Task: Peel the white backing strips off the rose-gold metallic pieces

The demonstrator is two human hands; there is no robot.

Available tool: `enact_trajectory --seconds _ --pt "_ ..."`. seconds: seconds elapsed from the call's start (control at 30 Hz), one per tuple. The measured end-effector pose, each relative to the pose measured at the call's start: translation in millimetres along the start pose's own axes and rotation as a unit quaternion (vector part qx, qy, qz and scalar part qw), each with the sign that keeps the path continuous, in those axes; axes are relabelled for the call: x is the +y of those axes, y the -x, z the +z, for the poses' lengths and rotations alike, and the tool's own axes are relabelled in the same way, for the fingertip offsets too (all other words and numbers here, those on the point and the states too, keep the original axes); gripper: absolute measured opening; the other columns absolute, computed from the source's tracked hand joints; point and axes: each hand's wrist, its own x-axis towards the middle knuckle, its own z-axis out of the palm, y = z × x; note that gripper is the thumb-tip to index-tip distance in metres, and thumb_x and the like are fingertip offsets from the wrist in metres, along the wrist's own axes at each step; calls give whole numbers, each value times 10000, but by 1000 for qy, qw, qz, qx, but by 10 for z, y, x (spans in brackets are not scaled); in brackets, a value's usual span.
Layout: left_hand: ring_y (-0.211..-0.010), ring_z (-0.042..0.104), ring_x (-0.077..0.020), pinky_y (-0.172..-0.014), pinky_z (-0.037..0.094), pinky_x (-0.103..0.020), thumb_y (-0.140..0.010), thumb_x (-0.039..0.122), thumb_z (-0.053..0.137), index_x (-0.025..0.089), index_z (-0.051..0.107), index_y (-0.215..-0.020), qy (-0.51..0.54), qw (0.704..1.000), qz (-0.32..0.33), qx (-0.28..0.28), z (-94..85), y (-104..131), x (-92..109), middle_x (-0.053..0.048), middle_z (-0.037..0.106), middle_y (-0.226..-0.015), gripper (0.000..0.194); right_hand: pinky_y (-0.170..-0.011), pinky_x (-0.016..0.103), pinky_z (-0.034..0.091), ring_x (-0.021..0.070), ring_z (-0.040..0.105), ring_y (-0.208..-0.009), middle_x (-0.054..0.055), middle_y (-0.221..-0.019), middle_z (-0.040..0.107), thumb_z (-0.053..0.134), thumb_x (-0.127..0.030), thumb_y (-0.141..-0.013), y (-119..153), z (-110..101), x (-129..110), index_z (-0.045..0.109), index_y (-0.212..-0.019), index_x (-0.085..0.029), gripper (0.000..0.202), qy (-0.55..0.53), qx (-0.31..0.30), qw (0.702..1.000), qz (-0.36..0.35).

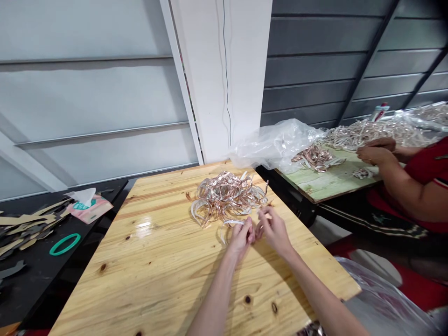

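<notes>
My left hand [242, 234] is closed on a thin pale strip [224, 228], which curves out to the left of the fingers above the tabletop. Close beside it, my right hand [273, 228] has its fingers bent and drawn together; whatever lies between its fingertips is hidden or too small to name. Just beyond both hands, a tangled pile of shiny copper-coloured and whitish strips [227, 189] rests on the wooden table [157, 261].
At right, a co-worker's hands [376, 151] work at a green table [336, 179] bearing more strips. Clear plastic sheeting [276, 142] bulges between the tables. On the left, a black table [38, 275] carries a tissue pack [89, 207], a green ring [65, 244] and flat offcuts [28, 224].
</notes>
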Motion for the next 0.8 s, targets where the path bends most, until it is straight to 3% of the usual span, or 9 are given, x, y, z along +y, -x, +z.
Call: enact_trajectory --seconds 0.1,0.27,0.33,0.4,0.5,0.57,0.63,0.7,0.8 --pt "-440 331 -76 -543 285 -258 -809 667 708 195 447 -620 13 1000 -4 -25 4 14 3 69 396 -447 571 -436 221 466 130 611 -556 7 -800 622 621 -548 -930 -117 -136 1 561 -963 -221 335 -23 122 992 -16" --pt "-439 359 -88 -509 306 -248 -812 718 655 213 424 -671 12 1000 20 -11 62 -4 78 71 398 -490 572 -468 221 375 111 511 -523 -20 -663 538 546 -569 -972 -29 -409 -106 574 -853 -210 379 38 60 997 -37" --pt "-449 410 -97 -488 303 -244 -798 719 663 210 450 -659 -93 995 27 -13 84 40 168 50 445 -507 569 -506 235 345 113 442 -525 -33 -603 478 477 -551 -1012 110 -610 -185 564 -813 -212 402 97 63 992 -52" --pt "-475 459 -109 -481 312 -234 -795 688 689 194 521 -677 -234 971 25 -36 82 144 325 25 509 -530 534 -534 251 315 118 399 -544 -34 -596 442 449 -533 -1028 271 -882 -257 543 -765 -213 425 153 48 986 -55" --pt "-458 467 -109 -464 335 -222 -779 663 715 187 537 -645 -341 939 -23 -29 -18 410 682 23 524 -534 526 -560 267 280 118 382 -551 -32 -577 419 484 -532 -1012 503 -1331 -324 511 -653 -207 485 221 -44 973 -44" --pt "-443 456 -100 -436 300 -203 -708 602 808 171 565 -636 -426 902 -73 -21 -187 630 973 17 564 -538 501 -560 270 257 109 350 -520 -39 -535 401 523 -522 -996 622 -1576 -352 512 -588 -201 519 255 -106 960 -40" --pt "-457 446 -79 -460 289 -157 -735 567 795 149 572 -638 -504 858 -100 18 -454 857 1276 42 566 -523 484 -559 267 250 103 335 -504 -40 -515 418 569 -489 -981 699 -1726 -381 541 -555 -197 518 281 -137 949 -47" --pt "-480 443 -31 -559 309 -116 -852 529 663 92 580 -639 -590 796 -119 68 -812 1071 1568 84 530 -493 493 -572 261 275 108 382 -519 -27 -532 484 619 -450 -962 735 -1769 -413 597 -565 -194 473 297 -145 942 -62" --pt "-465 412 4 -616 254 -99 -852 506 648 45 582 -617 -689 696 -151 136 -1434 1351 1945 117 441 -411 521 -619 259 348 131 512 -590 16 -643 632 631 -400 -963 731 -1665 -444 718 -683 -192 360 295 -151 940 -82"
